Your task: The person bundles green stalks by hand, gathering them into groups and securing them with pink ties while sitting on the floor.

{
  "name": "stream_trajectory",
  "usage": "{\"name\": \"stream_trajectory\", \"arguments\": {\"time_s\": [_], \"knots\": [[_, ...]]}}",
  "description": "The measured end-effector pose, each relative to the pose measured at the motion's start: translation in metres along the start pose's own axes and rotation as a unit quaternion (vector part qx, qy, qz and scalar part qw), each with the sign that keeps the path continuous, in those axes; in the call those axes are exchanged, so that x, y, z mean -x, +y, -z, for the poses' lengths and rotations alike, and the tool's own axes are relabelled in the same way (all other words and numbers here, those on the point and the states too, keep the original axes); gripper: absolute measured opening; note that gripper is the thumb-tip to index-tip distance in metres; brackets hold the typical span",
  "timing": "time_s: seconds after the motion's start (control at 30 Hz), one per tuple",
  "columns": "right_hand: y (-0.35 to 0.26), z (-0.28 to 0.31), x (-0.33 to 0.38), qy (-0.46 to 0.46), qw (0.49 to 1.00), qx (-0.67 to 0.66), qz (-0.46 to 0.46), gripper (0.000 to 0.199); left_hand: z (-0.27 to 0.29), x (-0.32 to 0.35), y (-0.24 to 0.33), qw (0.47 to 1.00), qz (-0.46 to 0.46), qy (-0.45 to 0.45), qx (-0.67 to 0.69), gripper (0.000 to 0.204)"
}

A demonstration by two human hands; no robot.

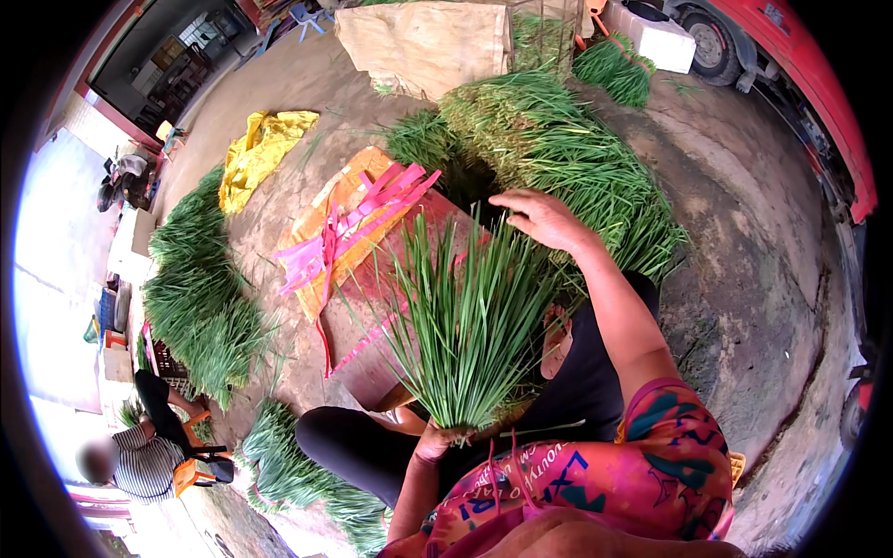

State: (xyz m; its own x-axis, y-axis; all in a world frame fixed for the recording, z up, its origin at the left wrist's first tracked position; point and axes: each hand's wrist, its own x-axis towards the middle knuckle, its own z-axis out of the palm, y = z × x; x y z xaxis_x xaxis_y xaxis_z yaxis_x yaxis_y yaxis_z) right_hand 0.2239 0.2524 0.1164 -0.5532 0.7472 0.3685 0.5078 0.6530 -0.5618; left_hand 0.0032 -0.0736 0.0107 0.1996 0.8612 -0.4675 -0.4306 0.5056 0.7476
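The left hand is clenched around the bottom end of a bunch of green chives, and this grip sits just above the person's knee in black trousers. The bunch stands almost upright in the picture: its long axis goes from the gathered root end at the bottom to the leaf tips at the top, and the tips spread out like a fan, pointing away from the person.

The right hand is open, with fingers stretched and palm down. It is over the top of the fan, near the leaf tips on the right side; I cannot tell if it really touches them. It holds nothing.

Behind the bunch there is a reddish-brown surface, a low block, and on its far end lie an orange sheet and a heap of pink plastic strips. Some strips hang down over the near side. A big pile of chives lies on the ground just beyond the right hand, and another long pile lies at the left. A yellow cloth is on the ground farther away. At the lower left another person in a striped shirt sits on a small seat.
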Motion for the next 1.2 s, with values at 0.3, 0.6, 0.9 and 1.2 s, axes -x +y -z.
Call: {"name": "stream_trajectory", "arguments": {"time_s": [0.3, 0.6, 0.9, 1.2], "knots": [[0.012, -0.019, -0.001, -0.127, 0.988, 0.079, -0.021, 0.011, 0.004, -0.003, -0.007, 0.999, -0.009, 0.030, -0.008, 0.028], [0.023, -0.023, -0.015, 0.123, 0.915, -0.163, -0.347, 0.011, -0.004, -0.001, -0.003, 0.998, -0.011, 0.049, -0.025, 0.030], [0.024, -0.043, -0.020, -0.096, 0.856, -0.390, -0.325, 0.026, 0.000, -0.004, -0.007, 0.999, -0.018, 0.018, -0.044, 0.038], [0.031, -0.053, -0.019, -0.060, 0.857, -0.412, -0.303, 0.014, 0.005, -0.005, -0.009, 0.998, -0.002, -0.005, -0.055, 0.039]]}}
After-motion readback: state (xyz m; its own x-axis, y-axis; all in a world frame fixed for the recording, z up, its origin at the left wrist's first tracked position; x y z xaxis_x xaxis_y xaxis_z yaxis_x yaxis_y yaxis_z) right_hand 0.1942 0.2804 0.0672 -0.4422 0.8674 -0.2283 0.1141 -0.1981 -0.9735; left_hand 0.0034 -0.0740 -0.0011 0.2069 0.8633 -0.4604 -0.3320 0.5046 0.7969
